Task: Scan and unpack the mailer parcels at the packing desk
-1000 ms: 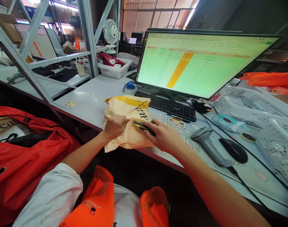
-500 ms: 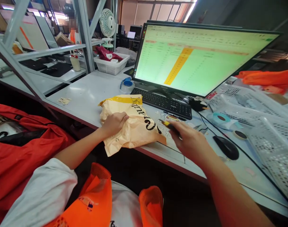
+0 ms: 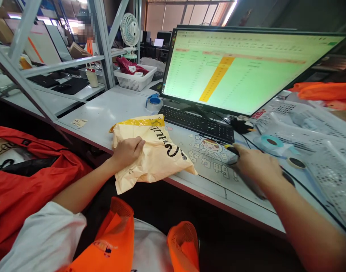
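Note:
A crumpled cream mailer bag (image 3: 158,155) with black lettering and a yellow strip along its far edge lies at the desk's front edge, one corner hanging over. My left hand (image 3: 129,151) is closed on its left part, bunching the material. To the right, over the printed desk mat (image 3: 209,162), my right hand (image 3: 255,164) is closed around a small yellow-and-black utility knife (image 3: 232,149). Most of the knife is hidden by the fingers, and blur hides its blade. The right hand is apart from the bag, near the keyboard's right end.
Behind the bag stand a keyboard (image 3: 198,122), a large monitor (image 3: 241,71) and a tape roll (image 3: 154,102). A mouse (image 3: 288,177) is partly covered by my right hand. White baskets (image 3: 326,151) crowd the right. A red bag (image 3: 33,189) lies at left; a person (image 3: 87,37) is behind the shelf frame.
My right hand has moved right with the knife, away from the bag toward the mouse. My left hand and the bag have shifted slightly left.

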`<state>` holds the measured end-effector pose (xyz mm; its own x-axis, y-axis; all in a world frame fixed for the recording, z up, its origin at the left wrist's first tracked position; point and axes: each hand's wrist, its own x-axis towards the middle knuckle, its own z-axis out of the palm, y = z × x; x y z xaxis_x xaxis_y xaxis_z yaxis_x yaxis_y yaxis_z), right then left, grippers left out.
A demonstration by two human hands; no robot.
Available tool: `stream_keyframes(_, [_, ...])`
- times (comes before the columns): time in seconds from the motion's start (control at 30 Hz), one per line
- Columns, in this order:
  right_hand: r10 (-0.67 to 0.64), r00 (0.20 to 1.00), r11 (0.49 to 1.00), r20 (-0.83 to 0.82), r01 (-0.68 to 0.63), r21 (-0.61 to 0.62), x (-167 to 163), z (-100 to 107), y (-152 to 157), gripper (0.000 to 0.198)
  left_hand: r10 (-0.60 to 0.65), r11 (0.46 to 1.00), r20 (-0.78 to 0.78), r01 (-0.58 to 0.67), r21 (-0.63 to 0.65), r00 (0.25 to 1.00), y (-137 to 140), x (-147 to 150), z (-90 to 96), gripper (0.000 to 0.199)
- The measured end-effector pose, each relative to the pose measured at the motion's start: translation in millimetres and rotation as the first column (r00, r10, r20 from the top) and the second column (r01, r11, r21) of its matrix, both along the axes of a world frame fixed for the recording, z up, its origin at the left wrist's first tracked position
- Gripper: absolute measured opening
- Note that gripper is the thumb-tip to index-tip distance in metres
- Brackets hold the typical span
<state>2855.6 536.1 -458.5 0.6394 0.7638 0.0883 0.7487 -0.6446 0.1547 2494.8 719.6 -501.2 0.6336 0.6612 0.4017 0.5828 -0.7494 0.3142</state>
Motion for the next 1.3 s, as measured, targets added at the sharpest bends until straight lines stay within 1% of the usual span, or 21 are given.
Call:
stream_keyframes(0.1, [-0.039,0.991,0.988,-0.129,0.019,-0.155,5.0,-37.8,-6.9,0.051,-0.135,0.984,0.029,0.137,-0.112,0.99,2.9,5.3,21.3,0.029])
stream_keyframes(0.17, [-0.053,0.99,0.988,-0.132,0.032,-0.153,-7.0,-59.6,-5.0,0.06,-0.187,0.97,0.028,0.189,-0.154,0.982,3.2,14.8,33.9,0.028])
stream_keyframes(0.23, [-0.051,0.997,0.996,-0.063,0.046,-0.071,-23.9,-69.6,-1.9,0.064,-0.237,0.958,-0.019,0.231,-0.172,0.971,4.0,24.1,40.0,0.03])
stream_keyframes(0.27, [-0.009,0.999,1.0,-0.033,0.009,0.011,-34.6,-69.7,-0.4,0.062,-0.259,0.952,-0.036,0.249,-0.179,0.965,4.9,28.0,40.4,0.03])
stream_keyframes(0.3, [0.077,0.997,0.99,-0.015,-0.075,0.12,-47.5,-67.3,1.4,0.057,-0.276,0.946,-0.037,0.264,-0.187,0.96,5.8,31.2,39.3,0.03])
stream_keyframes(0.33, [0.205,0.979,0.95,-0.003,-0.199,0.242,-63.2,-63.5,3.8,0.051,-0.288,0.94,-0.018,0.278,-0.198,0.958,6.5,33.9,37.2,0.03])
stream_keyframes(0.37, [0.355,0.935,0.869,0.02,-0.338,0.36,-81.6,-59.3,7.4,0.045,-0.297,0.932,0.016,0.294,-0.21,0.955,6.6,36.2,34.8,0.03])
stream_keyframes(0.4, [0.496,0.866,0.757,0.061,-0.466,0.458,-102.3,-55.8,12.7,0.04,-0.305,0.925,0.057,0.31,-0.219,0.95,5.9,38.3,32.5,0.03])
stream_keyframes(0.43, [0.601,0.79,0.642,0.117,-0.565,0.518,-124.0,-53.7,20.0,0.037,-0.306,0.922,0.095,0.32,-0.219,0.947,4.4,40.4,30.6,0.03])
stream_keyframes(0.47, [0.659,0.732,0.562,0.17,-0.63,0.535,-145.5,-53.3,29.1,0.036,-0.292,0.928,0.125,0.313,-0.202,0.948,2.1,42.5,29.2,0.03])
stream_keyframes(0.5, [0.677,0.705,0.528,0.212,-0.666,0.527,-165.2,-54.4,39.8,0.038,-0.27,0.941,0.149,0.293,-0.168,0.951,-0.6,44.5,28.4,0.029])
stream_keyframes(0.57, [0.671,0.699,0.528,0.249,-0.686,0.501,-194.9,-59.1,61.9,0.036,-0.211,0.972,0.182,0.226,-0.063,0.96,-4.8,47.6,27.8,0.028])
stream_keyframes(0.63, [0.662,0.71,0.542,0.242,-0.676,0.499,-210.2,-62.6,78.0,0.027,-0.126,0.992,0.207,0.123,0.029,0.97,-3.4,48.8,27.9,0.026])
stream_keyframes(0.67, [0.67,0.704,0.535,0.235,-0.677,0.505,-213.7,-62.4,82.0,0.025,-0.068,0.997,0.216,0.057,0.059,0.974,0.4,48.5,28.1,0.027])
stream_keyframes(0.73, [0.709,0.664,0.494,0.237,-0.707,0.506,-216.5,-57.9,81.3,0.028,0.062,0.99,0.218,-0.089,0.113,0.974,14.5,46.2,28.7,0.031])
stream_keyframes(0.8, [0.761,0.603,0.45,0.239,-0.756,0.474,-218.7,-49.8,71.4,0.031,0.136,0.969,0.186,-0.17,0.179,0.973,35.8,42.1,29.9,0.037])
stream_keyframes(0.87, [0.803,0.555,0.428,0.217,-0.791,0.436,-223.6,-41.7,56.5,0.032,0.148,0.956,0.138,-0.178,0.234,0.979,61.2,37.4,32.3,0.044])
stream_keyframes(0.93, [0.832,0.525,0.417,0.18,-0.805,0.421,-231.4,-35.9,39.9,0.032,0.171,0.949,0.124,-0.197,0.246,0.977,88.1,33.6,35.9,0.047])
stream_keyframes(1.1, [0.878,0.457,0.354,0.143,-0.82,0.449,-249.9,-31.7,2.6,0.029,0.236,0.948,0.195,-0.27,0.171,0.952,144.5,33.2,42.7,0.04])
stream_keyframes(1.2, [0.895,0.427,0.332,0.125,-0.827,0.453,-247.0,-37.6,-12.7,0.028,0.271,0.95,0.154,-0.29,0.118,0.95,154.2,37.8,37.9,0.037])
stream_keyframes(1.3, [0.893,0.448,0.363,0.05,-0.782,0.507,-226.6,-50.1,-23.8,0.029,0.198,0.972,0.084,-0.207,0.113,0.977,131.6,40.0,34.8,0.036])
